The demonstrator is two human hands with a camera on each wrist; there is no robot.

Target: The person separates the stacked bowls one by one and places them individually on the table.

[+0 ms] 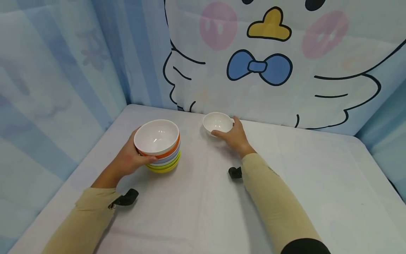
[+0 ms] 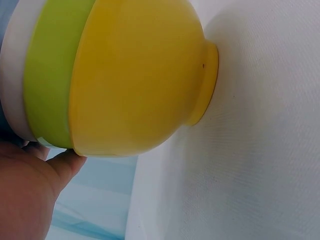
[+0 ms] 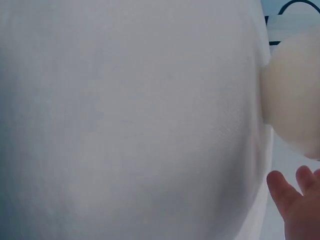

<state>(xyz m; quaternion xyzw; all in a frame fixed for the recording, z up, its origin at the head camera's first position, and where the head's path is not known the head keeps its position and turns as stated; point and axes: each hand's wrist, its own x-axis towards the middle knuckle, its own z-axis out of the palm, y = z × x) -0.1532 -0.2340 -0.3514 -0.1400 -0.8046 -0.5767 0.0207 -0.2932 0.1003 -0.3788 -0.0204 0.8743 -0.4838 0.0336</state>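
My left hand (image 1: 128,157) grips a stack of nested bowls (image 1: 163,158), its thumb across the near side. On top is a white-lined bowl with an orange outside; lavender, white, green and yellow bands show beneath. In the left wrist view, the yellow bowl (image 2: 135,75) forms the bottom, its foot right at the white cloth, and the fingers (image 2: 67,165) touch the stack's side. Toward the table's back edge, a small white bowl (image 1: 217,121) stands upright. Around its right side my right hand (image 1: 234,137) spreads thumb and fingers; the right wrist view shows fingertips (image 3: 276,179) just apart from it.
A white cloth covers the table (image 1: 196,204). Behind it hangs a curtain (image 1: 203,88) with a cartoon figure and a blue bow tie, and a blue striped curtain (image 1: 57,88) runs along the left. Dark wrist camera mounts (image 1: 127,197) stick out from both sleeves.
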